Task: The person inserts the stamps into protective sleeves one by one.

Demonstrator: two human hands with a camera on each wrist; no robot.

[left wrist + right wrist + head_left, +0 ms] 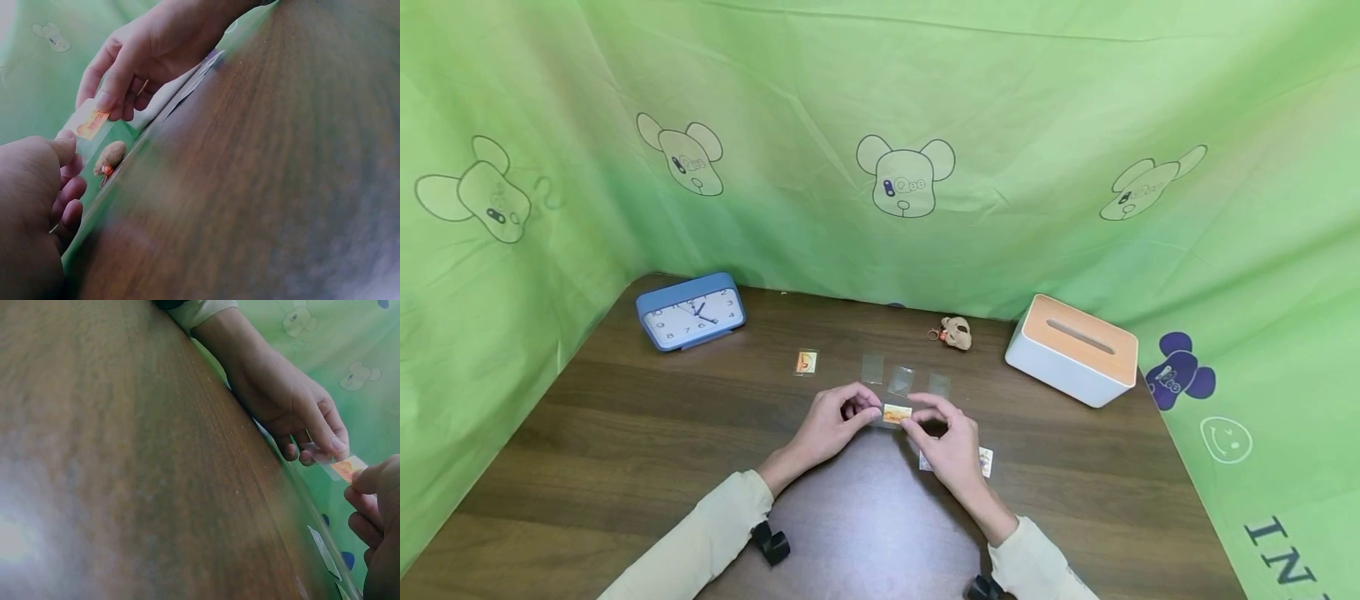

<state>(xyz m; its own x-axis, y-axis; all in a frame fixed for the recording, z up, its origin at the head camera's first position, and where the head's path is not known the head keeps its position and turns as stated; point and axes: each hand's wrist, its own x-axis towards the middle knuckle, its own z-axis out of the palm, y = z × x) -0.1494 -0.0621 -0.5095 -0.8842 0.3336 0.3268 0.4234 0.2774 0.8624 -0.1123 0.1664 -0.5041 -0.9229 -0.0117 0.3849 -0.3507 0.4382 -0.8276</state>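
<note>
While the clear sleeve (325, 465) is pinched by the left hand (832, 423) and the small orange card (896, 413) by the right hand (953, 443), at the frame's lower centre, both are best kept level; the card should be guided squarely, corners unbent.

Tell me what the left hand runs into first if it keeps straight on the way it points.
Past the clear sleeve it pinches, the left hand would likely meet the small card first, with the right hand close behind; exact depth is hard to judge.
</note>
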